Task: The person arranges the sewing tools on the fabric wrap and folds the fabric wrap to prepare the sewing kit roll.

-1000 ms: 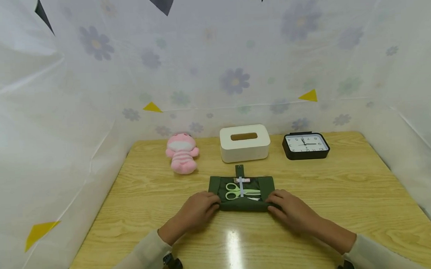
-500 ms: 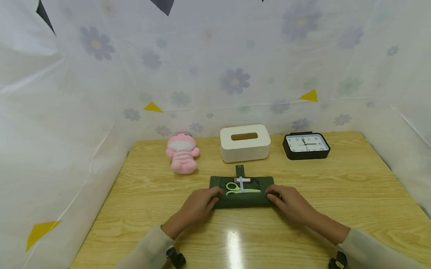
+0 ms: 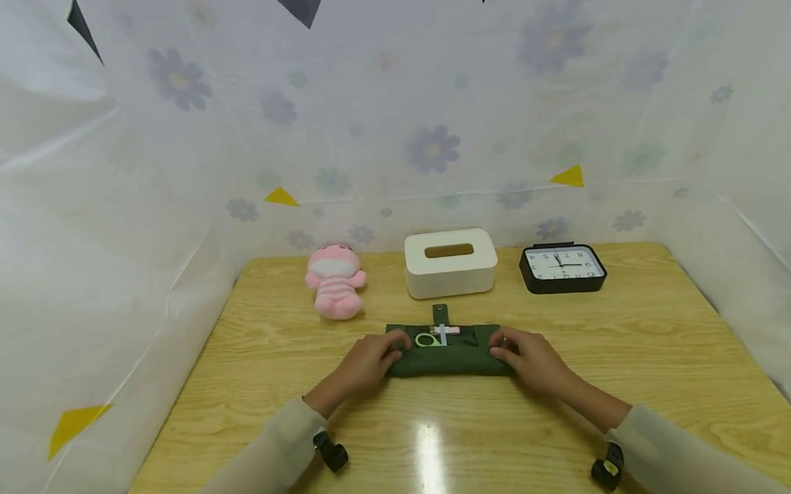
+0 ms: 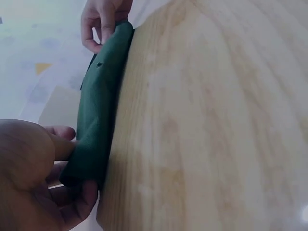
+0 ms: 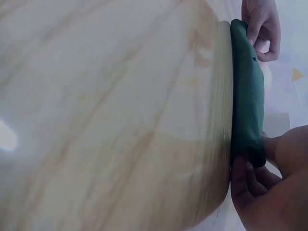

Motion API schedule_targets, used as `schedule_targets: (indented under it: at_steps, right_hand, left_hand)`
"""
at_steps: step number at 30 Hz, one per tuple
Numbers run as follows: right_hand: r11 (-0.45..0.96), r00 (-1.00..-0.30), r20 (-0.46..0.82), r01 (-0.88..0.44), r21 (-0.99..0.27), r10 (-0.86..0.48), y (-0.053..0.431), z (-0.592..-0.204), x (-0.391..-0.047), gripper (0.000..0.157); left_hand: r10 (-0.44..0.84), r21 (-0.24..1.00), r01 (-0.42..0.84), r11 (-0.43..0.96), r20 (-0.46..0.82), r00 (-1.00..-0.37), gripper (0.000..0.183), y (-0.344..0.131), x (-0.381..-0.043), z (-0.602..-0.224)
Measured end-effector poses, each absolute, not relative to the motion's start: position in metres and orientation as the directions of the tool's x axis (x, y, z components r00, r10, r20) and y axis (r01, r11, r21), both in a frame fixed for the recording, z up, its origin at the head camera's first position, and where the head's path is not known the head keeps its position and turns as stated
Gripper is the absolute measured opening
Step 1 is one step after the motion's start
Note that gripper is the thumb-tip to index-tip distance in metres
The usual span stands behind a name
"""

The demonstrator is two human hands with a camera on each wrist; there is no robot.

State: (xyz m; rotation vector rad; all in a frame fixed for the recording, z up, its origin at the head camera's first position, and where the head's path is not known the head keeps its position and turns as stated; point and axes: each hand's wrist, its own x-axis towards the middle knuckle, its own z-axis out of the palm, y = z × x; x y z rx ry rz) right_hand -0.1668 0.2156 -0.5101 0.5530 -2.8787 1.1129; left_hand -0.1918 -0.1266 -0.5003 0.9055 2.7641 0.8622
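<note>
A dark green cloth roll-up pouch [image 3: 450, 362] lies at the middle of the table, its near part rolled into a thick fold. My left hand [image 3: 366, 362] holds the left end of the roll with curled fingers; my right hand [image 3: 537, 360] grips the right end the same way. Part of a pale green scissors handle [image 3: 431, 345] shows above the fold, and the blades are covered. Beyond it a small white-and-pink item [image 3: 448, 330] sits under a pale elastic band. A snap strap [image 3: 440, 315] points away at the back. Both wrist views show fingers and thumb around the green roll [image 4: 94, 108].
Behind the pouch stands a white tissue box [image 3: 451, 280]. A pink plush toy [image 3: 337, 286] lies to its left, a black-framed clock [image 3: 562, 268] to its right. White flowered sheeting [image 3: 390, 114] encloses the wooden table [image 3: 274, 355] at back and sides.
Both hands have rolled the pouch's near edge away from me. The fold now covers more of the scissors, with only part of a handle showing. The background things have not moved.
</note>
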Motion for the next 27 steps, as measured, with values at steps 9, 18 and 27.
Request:
schedule_targets:
  at_steps: [9,18,27]
  right_hand:
    - [0.704,-0.938,0.151,-0.335,-0.626,-0.312,0.212,-0.511,-0.170,0.009]
    - [0.768,-0.910,0.273,-0.411,-0.491,-0.313,0.203,-0.516,-0.162,0.022]
    - [0.793,-0.758,0.427,-0.594,-0.138,-0.493,0.196,-0.510,-0.157,0.024]
  left_hand:
    - [0.575,0.522,0.499,0.692,0.020,-0.818,0.016,-0.119,-0.195,-0.496]
    - [0.625,0.238,0.611,0.755,0.019,-0.780,0.014,-0.120,-0.180,-0.491]
    - [0.685,0.077,0.684,0.725,0.021,-0.728,0.030,-0.118,-0.175,-0.485]
